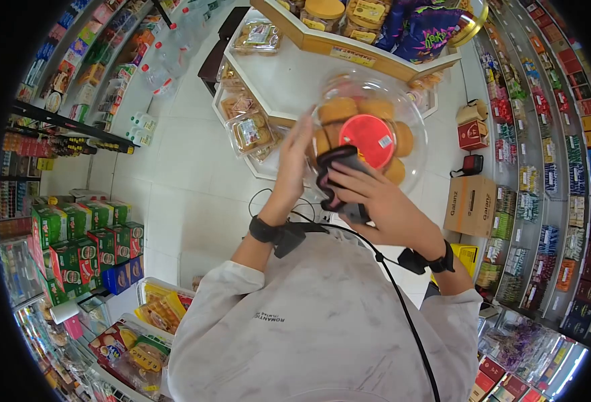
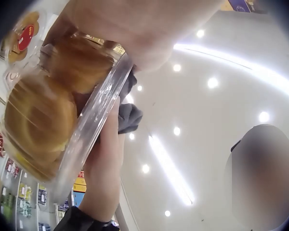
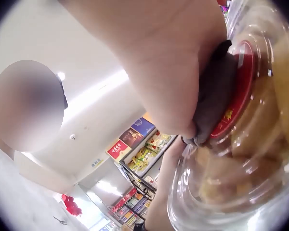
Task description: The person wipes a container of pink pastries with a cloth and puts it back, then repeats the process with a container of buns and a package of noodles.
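Note:
A round clear plastic cake box (image 1: 413,137) of golden-brown cakes, with a red round label (image 1: 369,137) on its lid, is tilted in front of the person. My left hand (image 1: 290,164) grips its left edge; in the left wrist view the cakes (image 2: 38,120) show through the plastic near the palm. A dark grey cloth (image 1: 350,161) lies bunched over the lid's lower left part. My right hand (image 1: 376,197) holds this cloth against the lid, fingers spread across it. From the right wrist, the cloth (image 3: 214,94) shows beside the red label (image 3: 238,91).
Behind the box stands a white display stand (image 1: 295,80) with packed snacks on its tiers. Another clear box (image 2: 26,38) with a red label sits there. Stocked shelves (image 1: 543,154) line the right, a cardboard carton (image 1: 471,206) before them. Green boxes (image 1: 68,251) are stacked at left.

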Demonstrator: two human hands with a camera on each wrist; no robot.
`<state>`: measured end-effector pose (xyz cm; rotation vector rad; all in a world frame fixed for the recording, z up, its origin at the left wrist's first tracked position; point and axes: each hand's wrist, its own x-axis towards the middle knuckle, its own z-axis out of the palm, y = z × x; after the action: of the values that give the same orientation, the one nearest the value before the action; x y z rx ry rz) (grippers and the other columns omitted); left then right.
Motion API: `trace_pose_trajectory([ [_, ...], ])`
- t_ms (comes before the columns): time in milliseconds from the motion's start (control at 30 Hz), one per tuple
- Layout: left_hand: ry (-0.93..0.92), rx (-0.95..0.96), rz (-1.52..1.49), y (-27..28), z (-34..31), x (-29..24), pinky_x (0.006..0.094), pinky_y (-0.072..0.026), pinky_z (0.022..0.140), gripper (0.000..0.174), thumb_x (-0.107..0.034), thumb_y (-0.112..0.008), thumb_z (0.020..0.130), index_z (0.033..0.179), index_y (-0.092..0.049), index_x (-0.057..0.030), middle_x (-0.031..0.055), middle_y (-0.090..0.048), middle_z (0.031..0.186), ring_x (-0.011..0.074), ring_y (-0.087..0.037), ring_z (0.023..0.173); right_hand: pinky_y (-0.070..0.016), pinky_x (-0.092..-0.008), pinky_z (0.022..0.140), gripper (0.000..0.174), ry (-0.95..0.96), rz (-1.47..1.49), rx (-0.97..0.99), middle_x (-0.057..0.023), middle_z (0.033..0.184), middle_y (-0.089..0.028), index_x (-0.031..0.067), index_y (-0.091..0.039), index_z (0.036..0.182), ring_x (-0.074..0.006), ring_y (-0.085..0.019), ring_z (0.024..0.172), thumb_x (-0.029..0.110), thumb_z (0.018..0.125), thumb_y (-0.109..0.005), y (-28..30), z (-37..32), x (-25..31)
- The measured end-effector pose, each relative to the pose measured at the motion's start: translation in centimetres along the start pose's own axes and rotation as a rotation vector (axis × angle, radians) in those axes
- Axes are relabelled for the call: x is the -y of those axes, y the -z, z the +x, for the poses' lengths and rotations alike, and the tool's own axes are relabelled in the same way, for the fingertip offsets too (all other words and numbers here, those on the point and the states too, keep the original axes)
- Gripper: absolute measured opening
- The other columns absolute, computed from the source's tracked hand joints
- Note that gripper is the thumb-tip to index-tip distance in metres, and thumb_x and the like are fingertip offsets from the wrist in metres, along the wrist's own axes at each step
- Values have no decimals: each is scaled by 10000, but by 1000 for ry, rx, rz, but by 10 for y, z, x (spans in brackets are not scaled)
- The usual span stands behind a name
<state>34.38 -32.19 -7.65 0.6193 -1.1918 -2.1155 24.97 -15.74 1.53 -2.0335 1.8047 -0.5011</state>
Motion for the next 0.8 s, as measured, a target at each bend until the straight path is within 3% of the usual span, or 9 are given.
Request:
trace_pose_trajectory([
  [33,9,5,-56,8,2,-4,307,-263,1124,599,-395,-514,998,1429,-428,12,137,-425,1470,200,-375,1358,-232,-500,1175,485,-20,35,21,-160,1423,-468,45,-566,1220,-299,-381,1376,156,769,-704,-2,-3,1],
  [100,-22,-46,31,26,10,-6,306,-274,1119,607,-396,-524,994,1424,-430,22,142,-444,1454,205,-394,1345,-255,-483,1171,384,-77,108,30,-153,1408,-481,41,-597,1143,-301,-409,1350,154,790,-698,-2,-7,-3],
  [200,12,-93,89,47,16,-7,302,-313,1093,604,-386,-543,985,1400,-451,43,142,-492,1403,198,-444,1298,-284,-468,1155,383,-254,5,-75,-153,1416,-472,29,-598,1164,-326,-415,1336,172,820,-690,-5,-13,-26],
  [267,-1,-101,130,61,20,1,298,-357,1054,577,-386,-549,983,1381,-486,27,139,-528,1363,191,-490,1245,-302,-463,1126,546,-325,-187,-155,-198,1468,-401,-23,-514,1308,-386,-402,1324,223,850,-680,-15,-11,-41],
  [333,34,-15,273,62,20,7,290,-392,1006,550,-391,-557,978,1357,-522,6,133,-570,1304,177,-529,1178,-299,-465,1125,589,-375,-213,-177,-211,1484,-374,-41,-485,1339,-387,-391,1334,236,854,-674,-29,-3,-56],
  [467,81,161,387,49,20,38,271,-432,928,519,-403,-580,962,1330,-569,-37,118,-633,1197,147,-580,1069,-298,-479,1121,575,-342,-55,-307,-187,1502,-361,21,-496,1363,-376,-383,1352,227,854,-666,-45,31,-57],
  [567,295,204,117,39,20,33,267,-429,942,530,-405,-579,959,1331,-565,-28,99,-645,1176,131,-578,1075,-319,-483,1108,518,-207,41,-246,-147,1499,-390,116,-558,1334,-355,-407,1346,178,833,-674,-45,44,-42],
  [700,179,65,79,41,38,45,270,-462,943,531,-412,-516,985,1311,-547,6,72,-613,1231,149,-582,1123,-322,-478,1111,403,-101,261,-105,-129,1437,-477,99,-624,1209,-339,-422,1339,126,812,-690,-43,19,-44],
  [800,307,69,45,44,50,35,312,-461,980,614,-490,-493,976,1406,-471,-54,71,-546,1340,153,-531,1214,-304,-482,1127,392,-137,128,-141,-134,1426,-483,90,-622,1201,-332,-426,1336,111,815,-683,-35,-7,-60],
])
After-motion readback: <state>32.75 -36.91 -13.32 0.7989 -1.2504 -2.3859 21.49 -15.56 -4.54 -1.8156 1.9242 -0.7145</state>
